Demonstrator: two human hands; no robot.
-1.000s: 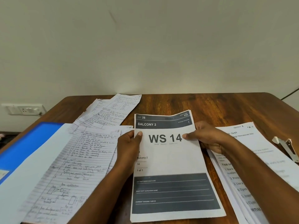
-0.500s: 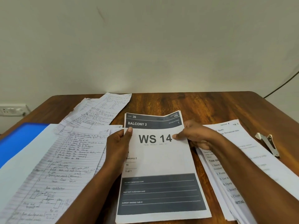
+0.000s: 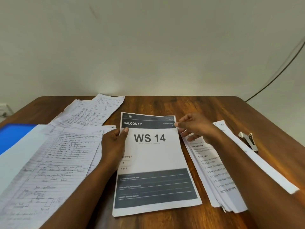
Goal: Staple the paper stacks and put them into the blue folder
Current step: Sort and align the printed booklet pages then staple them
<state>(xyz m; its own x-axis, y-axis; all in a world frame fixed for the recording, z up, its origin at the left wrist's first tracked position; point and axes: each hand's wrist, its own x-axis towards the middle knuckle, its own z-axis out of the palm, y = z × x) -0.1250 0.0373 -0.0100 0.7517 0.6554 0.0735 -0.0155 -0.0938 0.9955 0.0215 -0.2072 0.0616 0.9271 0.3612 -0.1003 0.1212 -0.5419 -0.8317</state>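
Sheets of the middle stack (image 3: 153, 162) may slide apart before stapling: its left edge is gripped by the left hand (image 3: 113, 142), its far right corner pinched by the right hand (image 3: 196, 128). The stapler (image 3: 247, 140) lies far right, the blue folder (image 3: 13, 136) far left.

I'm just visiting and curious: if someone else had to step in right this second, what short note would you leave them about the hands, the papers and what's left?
Left hand: grips the left edge of the WS 14 stack, thumb on top.
Right hand: at the stack's top right corner; its grip cannot be told.
Stapler: untouched, on the table to the right.
Printed stack: right of the WS 14 stack.
Handwritten sheets: left, lying over the blue folder; more handwritten pages behind.
Done: the WS 14 stack looks squared up; staples are not visible.
Left: staple stacks, put them into the folder.
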